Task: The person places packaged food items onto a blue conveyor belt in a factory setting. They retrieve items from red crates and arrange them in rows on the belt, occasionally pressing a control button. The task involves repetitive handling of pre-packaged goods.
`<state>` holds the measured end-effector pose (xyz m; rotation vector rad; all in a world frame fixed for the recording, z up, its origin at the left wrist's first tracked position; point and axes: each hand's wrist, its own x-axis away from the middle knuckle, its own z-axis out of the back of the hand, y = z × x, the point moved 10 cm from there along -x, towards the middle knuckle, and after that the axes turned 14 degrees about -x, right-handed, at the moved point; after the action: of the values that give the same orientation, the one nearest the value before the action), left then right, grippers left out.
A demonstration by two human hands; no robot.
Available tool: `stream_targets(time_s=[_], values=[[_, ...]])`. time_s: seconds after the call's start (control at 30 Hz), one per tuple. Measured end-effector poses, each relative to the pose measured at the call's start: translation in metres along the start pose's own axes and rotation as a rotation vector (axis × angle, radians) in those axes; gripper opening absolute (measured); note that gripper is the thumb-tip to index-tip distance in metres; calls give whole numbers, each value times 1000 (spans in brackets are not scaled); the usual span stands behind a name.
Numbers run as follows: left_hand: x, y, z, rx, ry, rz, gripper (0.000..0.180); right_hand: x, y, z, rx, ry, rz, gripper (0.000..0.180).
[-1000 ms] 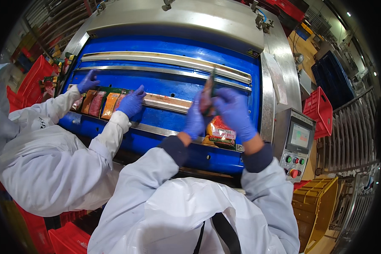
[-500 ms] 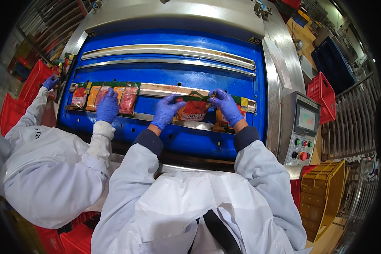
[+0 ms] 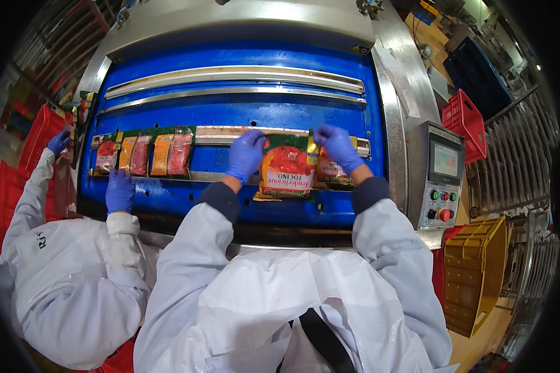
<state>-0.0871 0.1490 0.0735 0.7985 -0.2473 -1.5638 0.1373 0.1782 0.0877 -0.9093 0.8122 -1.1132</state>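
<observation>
My left hand [image 3: 246,153], in a blue glove, is closed on the upper left corner of a red and green food pouch [image 3: 285,166]. The pouch's printed front faces up, and its top edge lies along the metal sealing bar [image 3: 219,134]. My right hand [image 3: 338,148], gloved too, pinches near the pouch's upper right corner. Under and beside that hand lies a second pouch [image 3: 333,173] of the same kind, partly hidden by the hand and the first pouch. Both pouches rest on the blue bed [image 3: 230,198] of the machine.
At left, a co-worker's gloved hand [image 3: 120,191] is by several pouches [image 3: 171,153] on the same bar. A raised metal lid [image 3: 242,25] stands behind the bed. To the right are a control panel [image 3: 441,180], a yellow crate [image 3: 473,273] and a red crate [image 3: 464,126].
The pouch between my hands has gone from bunched and tilted to spread flat, its front now showing. The co-worker's near hand has drawn back from the pouches at left.
</observation>
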Motion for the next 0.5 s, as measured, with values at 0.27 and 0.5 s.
stream_targets(time_s=[0.27,0.5], values=[[-35,-18,-56,-530,-191,-2,17,-45,49,-34,554,113,43,6],[-29,39,-66,-927,-110,-317,48,-59,62,-30,447,64,-33,8]])
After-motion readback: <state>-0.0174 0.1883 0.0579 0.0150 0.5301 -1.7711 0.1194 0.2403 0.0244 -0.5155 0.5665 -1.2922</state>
